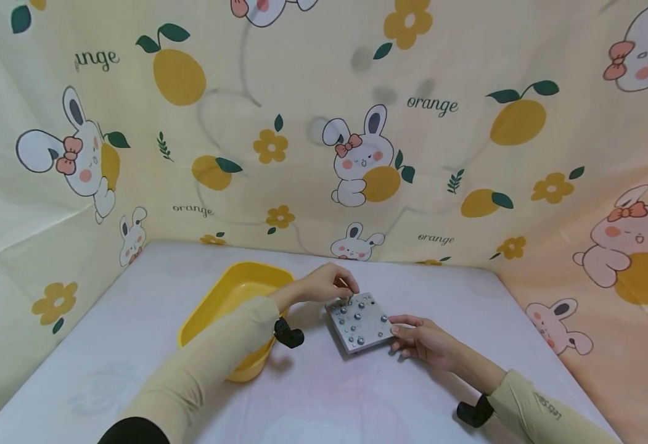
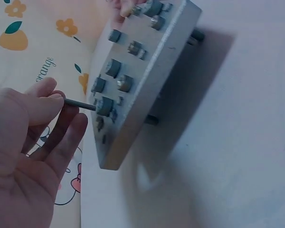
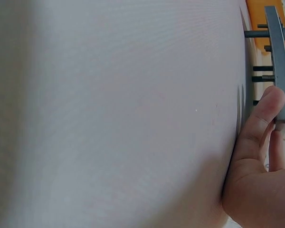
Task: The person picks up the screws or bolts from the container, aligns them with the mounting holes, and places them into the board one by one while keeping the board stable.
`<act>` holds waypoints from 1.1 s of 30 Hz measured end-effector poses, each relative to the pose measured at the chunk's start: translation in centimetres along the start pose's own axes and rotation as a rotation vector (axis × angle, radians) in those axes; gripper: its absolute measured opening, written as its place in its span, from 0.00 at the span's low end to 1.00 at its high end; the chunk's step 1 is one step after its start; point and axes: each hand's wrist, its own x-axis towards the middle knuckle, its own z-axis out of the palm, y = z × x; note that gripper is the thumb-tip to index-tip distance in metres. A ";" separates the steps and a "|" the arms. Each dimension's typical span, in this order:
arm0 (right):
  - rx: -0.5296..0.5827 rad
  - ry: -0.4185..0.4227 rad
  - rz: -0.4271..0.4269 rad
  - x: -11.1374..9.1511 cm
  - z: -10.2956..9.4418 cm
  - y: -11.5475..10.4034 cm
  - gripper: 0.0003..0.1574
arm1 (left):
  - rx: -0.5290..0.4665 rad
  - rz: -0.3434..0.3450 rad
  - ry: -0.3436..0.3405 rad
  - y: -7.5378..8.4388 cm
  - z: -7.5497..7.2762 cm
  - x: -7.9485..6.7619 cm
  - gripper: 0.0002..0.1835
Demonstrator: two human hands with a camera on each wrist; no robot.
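A square grey metal plate (image 1: 369,327) with several socket-head screws of different sizes is at the middle of the table. Screw shanks (image 3: 259,34) stick out beneath it. At its far left corner my left hand (image 1: 329,283) pinches a thin dark hex key (image 2: 80,104) between thumb and fingers. The key's tip meets the head of one screw (image 2: 104,106); how deep it sits is hidden. My right hand (image 1: 426,342) grips the plate's right edge, thumb on one face and fingers on the other. The plate is tilted in the left wrist view.
Left of the plate stands a yellow plastic basin (image 1: 190,320), partly hidden by my left forearm. A white cloth (image 1: 412,407) covers the table. Patterned curtains (image 1: 301,185) with rabbits and oranges rise at the back and sides.
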 end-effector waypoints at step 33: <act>-0.158 0.049 -0.015 -0.6 0.9 -1.5 0.26 | 0.251 0.036 0.180 3.2 -2.1 -7.3 0.09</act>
